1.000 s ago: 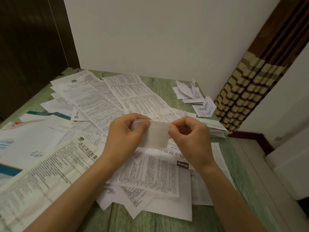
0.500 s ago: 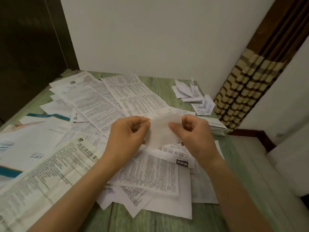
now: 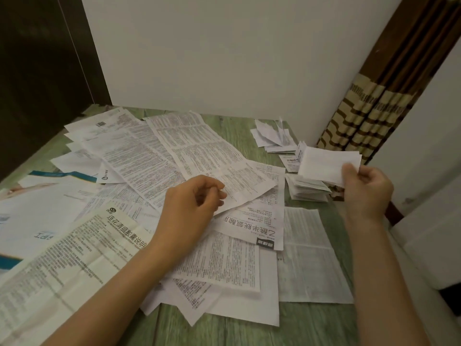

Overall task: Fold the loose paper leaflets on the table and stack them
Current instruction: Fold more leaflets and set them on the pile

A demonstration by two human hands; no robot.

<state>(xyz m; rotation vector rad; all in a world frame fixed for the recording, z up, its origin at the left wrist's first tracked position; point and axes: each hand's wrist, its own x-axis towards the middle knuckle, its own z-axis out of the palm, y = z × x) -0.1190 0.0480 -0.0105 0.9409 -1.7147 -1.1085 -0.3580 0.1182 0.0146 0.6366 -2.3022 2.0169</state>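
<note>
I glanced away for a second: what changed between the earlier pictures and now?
The left hand let go of the small folded white paper leaflet; the right hand, pinching it alone, carried it rightward over the stack of folded leaflets. The left hand now hangs loosely curled, empty. The loose printed sheets on the green wooden table stayed put.

A folded leaflet point(image 3: 324, 163), white and blank on the side that shows, is pinched near its lower right corner by the right grip point(image 3: 365, 186). It hangs in the air just above the stack of folded leaflets point(image 3: 308, 189) at the right side of the table point(image 3: 249, 330). A second small heap of folded papers point(image 3: 270, 137) lies farther back. The loose leaflets point(image 3: 199, 151) lie flat and unfolded, overlapping one another, over the left and middle of the table. They carry dense small print, and one leaflet with a large black heading point(image 3: 249, 228) lies near the middle.
</note>
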